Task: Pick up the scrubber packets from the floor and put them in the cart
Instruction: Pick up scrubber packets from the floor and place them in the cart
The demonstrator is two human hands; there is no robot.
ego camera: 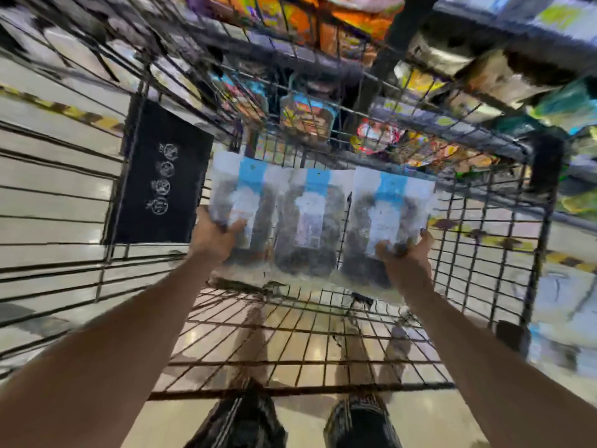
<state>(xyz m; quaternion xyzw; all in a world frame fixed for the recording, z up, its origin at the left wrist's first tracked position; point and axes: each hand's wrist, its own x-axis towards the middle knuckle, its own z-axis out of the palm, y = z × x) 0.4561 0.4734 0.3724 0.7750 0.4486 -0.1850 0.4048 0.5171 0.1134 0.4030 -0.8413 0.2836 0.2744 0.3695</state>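
Observation:
Three clear scrubber packets [307, 218] with blue and white headers and dark scrubbers inside hang side by side over the black wire cart [290, 360]. My left hand [216, 237] grips the lower corner of the left packet. At the other end, my right hand [403, 253] grips the lower corner of the right packet. The middle packet is held up between the other two. All three are inside the cart's walls, above its wire bottom. The picture is blurred by motion.
A black panel [158, 176] with white round marks hangs on the cart's left wall. Shelves with colourful packets [307, 118] stand beyond the cart's far end. Yellow-black tape [64, 109] runs across the shiny floor. My shoes [358, 421] show below the cart.

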